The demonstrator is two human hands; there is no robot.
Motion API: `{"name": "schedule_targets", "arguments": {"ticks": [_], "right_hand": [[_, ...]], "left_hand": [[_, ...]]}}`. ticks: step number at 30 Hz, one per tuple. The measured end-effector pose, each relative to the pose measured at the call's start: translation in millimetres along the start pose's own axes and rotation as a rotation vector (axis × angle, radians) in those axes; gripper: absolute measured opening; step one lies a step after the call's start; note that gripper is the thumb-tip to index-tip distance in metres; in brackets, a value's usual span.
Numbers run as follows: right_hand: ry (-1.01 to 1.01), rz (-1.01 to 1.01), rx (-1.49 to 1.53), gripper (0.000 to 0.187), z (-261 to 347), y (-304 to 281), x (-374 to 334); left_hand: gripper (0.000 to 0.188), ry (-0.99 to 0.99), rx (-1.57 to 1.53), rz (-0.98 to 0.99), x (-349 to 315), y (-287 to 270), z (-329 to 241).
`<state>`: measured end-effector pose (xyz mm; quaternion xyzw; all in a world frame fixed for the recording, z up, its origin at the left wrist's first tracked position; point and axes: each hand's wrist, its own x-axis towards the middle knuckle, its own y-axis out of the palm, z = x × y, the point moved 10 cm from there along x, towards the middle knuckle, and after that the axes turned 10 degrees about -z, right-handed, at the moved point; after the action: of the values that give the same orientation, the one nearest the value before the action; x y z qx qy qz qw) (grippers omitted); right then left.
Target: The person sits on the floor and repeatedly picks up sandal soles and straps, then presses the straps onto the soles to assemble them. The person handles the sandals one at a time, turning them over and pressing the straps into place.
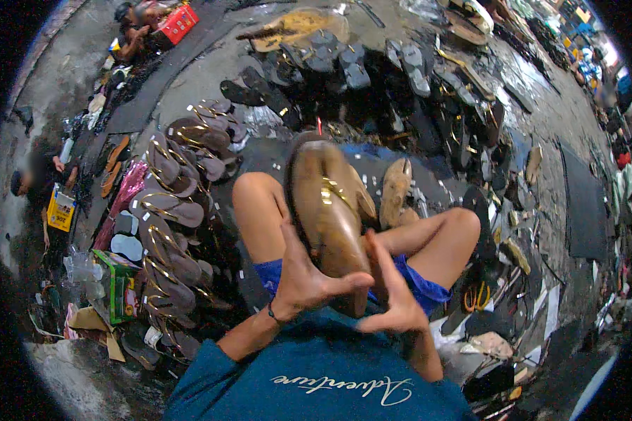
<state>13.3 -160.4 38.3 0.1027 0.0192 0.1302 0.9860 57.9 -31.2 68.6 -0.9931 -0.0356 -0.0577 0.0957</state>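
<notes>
Between my bare knees a brown shoe last (337,238) stands tilted, its toe end up and away from me. A gold strap (327,191) crosses it, and a dark sandal sole (292,186) shows along its left edge. My left hand (307,277) grips the heel end from the left, its thumb laid across the last. From the right, my right hand (399,298) bears on the same end with long fingers along its side, slightly blurred, thumb apart. Some fingertips are hidden behind the last. Just beyond lies another tan last (397,184).
Many brown sandals with gold straps (167,210) are stacked at my left. Dark and grey sandals (354,67) form an arc ahead. A green box (123,288) and yellow packet (61,208) stand left. Another person (135,35) sits far left near a red box (177,27).
</notes>
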Motion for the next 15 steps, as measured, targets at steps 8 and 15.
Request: {"name": "schedule_targets", "arguments": {"ticks": [8, 15], "right_hand": [[0.202, -0.354, 0.952, 0.098, -5.7, -7.2, -17.9], [0.452, -0.391, 0.915, 0.094, -32.2, -25.5, -88.3]], "left_hand": [[0.034, 0.044, 0.361, 0.292, 4.6, 7.6, 2.9], [0.026, -0.385, -0.103, 0.569, -84.3, 48.0, 30.0]]}}
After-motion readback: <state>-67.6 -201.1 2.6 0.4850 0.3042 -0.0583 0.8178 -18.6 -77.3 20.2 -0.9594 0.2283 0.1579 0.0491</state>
